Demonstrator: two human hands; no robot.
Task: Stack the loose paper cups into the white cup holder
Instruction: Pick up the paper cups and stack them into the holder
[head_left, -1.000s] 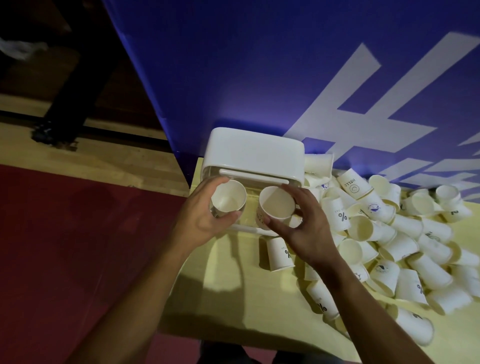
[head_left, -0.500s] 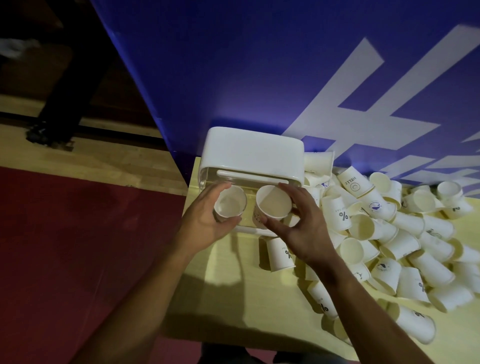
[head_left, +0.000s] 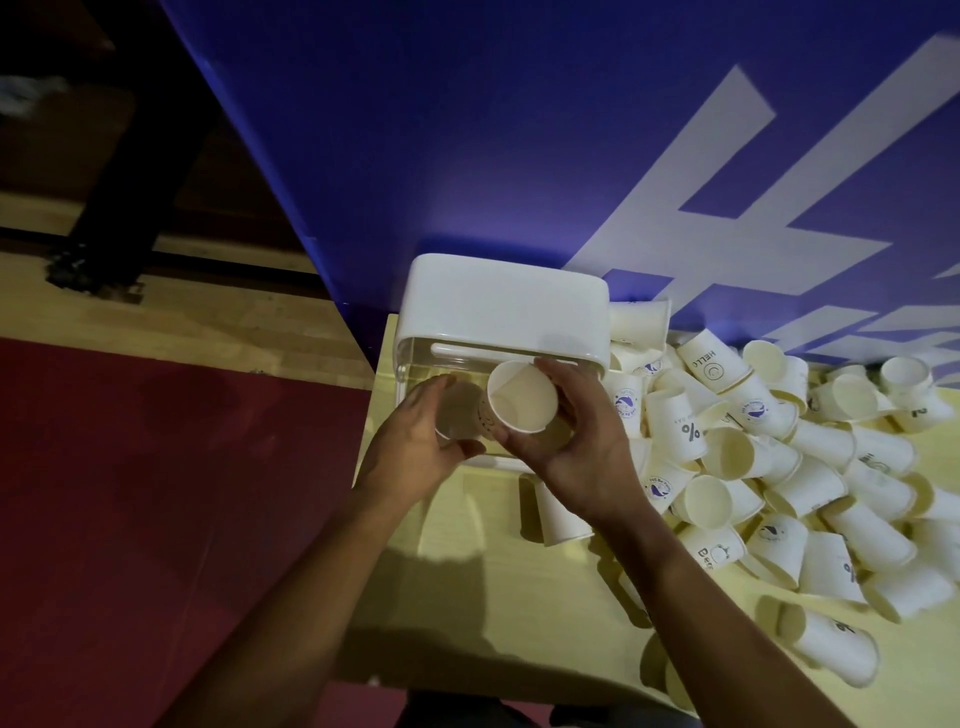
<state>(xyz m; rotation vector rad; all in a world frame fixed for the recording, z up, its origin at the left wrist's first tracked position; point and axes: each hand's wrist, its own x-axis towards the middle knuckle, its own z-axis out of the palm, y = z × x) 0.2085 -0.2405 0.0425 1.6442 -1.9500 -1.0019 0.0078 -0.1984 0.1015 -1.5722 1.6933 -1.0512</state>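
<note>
Step in hand, as judged: nesting one paper cup into another in front of the white cup holder (head_left: 504, 301).

Left hand (head_left: 415, 447): its fingers (head_left: 434, 387) are curled round the left cup (head_left: 460, 413), which is blurred. Right hand (head_left: 582, 447): thumb and fingers (head_left: 563, 373) grip the right cup (head_left: 519, 402) by its rim, mouth up toward the camera. The two cups overlap. Whether the right one has entered the left cannot be told.

Recommended handling: line up the two cup axes before pushing, use light rim pressure so the thin paper wall does not buckle, and seat the cup fully so the stack stays straight for the holder.

The holder is a white box with rounded corners and a clear front. It stands at the worktop's (head_left: 493, 597) far left corner against the blue panel (head_left: 467, 130). The loose cups (head_left: 779, 452) lie heaped to its right, small, white, some with printed marks, and most are on their sides.
</note>
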